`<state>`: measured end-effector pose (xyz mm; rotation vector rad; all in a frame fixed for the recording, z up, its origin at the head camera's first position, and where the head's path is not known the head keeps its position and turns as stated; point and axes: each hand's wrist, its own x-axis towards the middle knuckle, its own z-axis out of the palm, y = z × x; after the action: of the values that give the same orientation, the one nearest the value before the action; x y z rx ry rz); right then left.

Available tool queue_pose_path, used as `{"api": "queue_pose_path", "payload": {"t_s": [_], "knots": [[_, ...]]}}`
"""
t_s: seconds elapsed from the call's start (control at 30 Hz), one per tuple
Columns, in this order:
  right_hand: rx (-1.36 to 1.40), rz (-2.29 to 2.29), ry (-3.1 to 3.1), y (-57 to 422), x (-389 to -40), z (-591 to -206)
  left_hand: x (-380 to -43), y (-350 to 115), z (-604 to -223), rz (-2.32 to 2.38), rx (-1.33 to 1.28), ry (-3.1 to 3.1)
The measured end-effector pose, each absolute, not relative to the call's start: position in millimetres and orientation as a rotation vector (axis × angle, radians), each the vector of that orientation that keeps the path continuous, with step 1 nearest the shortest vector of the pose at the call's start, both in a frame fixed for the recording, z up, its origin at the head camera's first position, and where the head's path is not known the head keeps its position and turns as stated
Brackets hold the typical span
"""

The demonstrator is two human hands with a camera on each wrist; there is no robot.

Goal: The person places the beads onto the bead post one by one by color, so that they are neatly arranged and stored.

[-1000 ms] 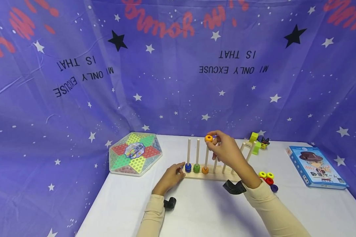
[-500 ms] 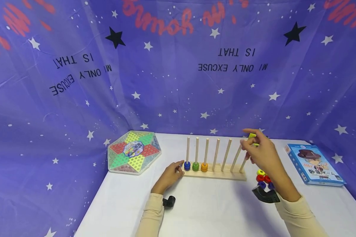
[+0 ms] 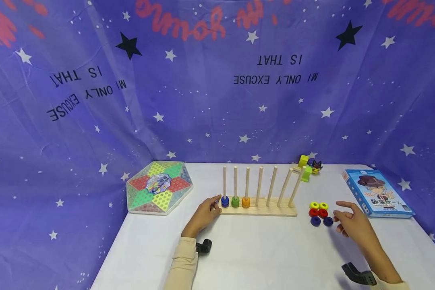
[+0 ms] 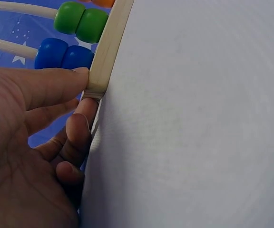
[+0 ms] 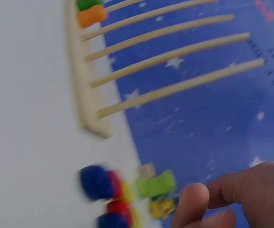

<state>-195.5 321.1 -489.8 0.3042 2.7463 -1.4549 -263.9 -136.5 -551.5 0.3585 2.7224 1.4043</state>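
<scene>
A wooden peg board [image 3: 259, 210] with several upright dowels stands mid-table. Blue beads [image 3: 225, 201], green beads [image 3: 235, 201] and orange beads [image 3: 245, 202] are threaded at the bottom of its three leftmost dowels; the other dowels are bare. At the board's left end, my left hand [image 3: 203, 215] pinches the base between thumb and fingers, close to the blue beads in the left wrist view. My right hand [image 3: 355, 227] hovers with loosely bent fingers and holds nothing. Just left of it lie loose yellow beads [image 3: 323, 206], red beads [image 3: 323, 213] and dark blue beads [image 3: 315, 220].
Behind the board's right end are green blocks [image 3: 306, 174] and a small dark-and-yellow toy [image 3: 315, 166]. A blue game box [image 3: 378, 193] lies at the right, a hexagonal Chinese checkers set [image 3: 159, 187] at the left. A purple starry cloth [image 3: 203, 100] hangs behind the table.
My right hand has let go of an orange bead, which dropped down the third dowel onto another, and has moved right to the loose beads. My left hand stays at the board's end.
</scene>
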Motion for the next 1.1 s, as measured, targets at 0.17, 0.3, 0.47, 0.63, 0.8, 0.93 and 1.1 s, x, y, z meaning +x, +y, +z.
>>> {"api": "queue_pose_path", "payload": {"t_s": [0.17, 0.3, 0.47, 0.63, 0.8, 0.93, 1.1], "knots": [[0.359, -1.456, 2.577, 330.8, -192.5, -518.2, -262.9, -136.2, -547.8, 1.394, 0.366, 2.734], [0.361, -1.470, 2.503, 330.5, -194.7, -530.5, -262.0, -137.1, -546.2, 1.415, 0.375, 2.742], [0.394, -1.469, 2.462, 328.3, -195.5, -542.5, -261.7, -136.1, -547.4, 1.419, 0.366, 2.732], [0.427, -1.469, 2.463, 326.7, -195.4, -548.2, -261.6, -134.7, -547.5, 1.407, 0.375, 2.741], [0.431, -1.454, 2.479, 329.1, -196.5, -546.2, -262.2, -133.4, -547.5, 1.395, 0.387, 2.756], [0.434, -1.365, 2.578, 331.1, -194.8, -532.7, -261.4, -133.3, -547.2, 1.394, 0.394, 2.748], [0.317, -1.353, 2.788, 318.1, -193.4, -496.0, -261.0, -135.2, -547.3, 1.396, 0.395, 2.751]]}}
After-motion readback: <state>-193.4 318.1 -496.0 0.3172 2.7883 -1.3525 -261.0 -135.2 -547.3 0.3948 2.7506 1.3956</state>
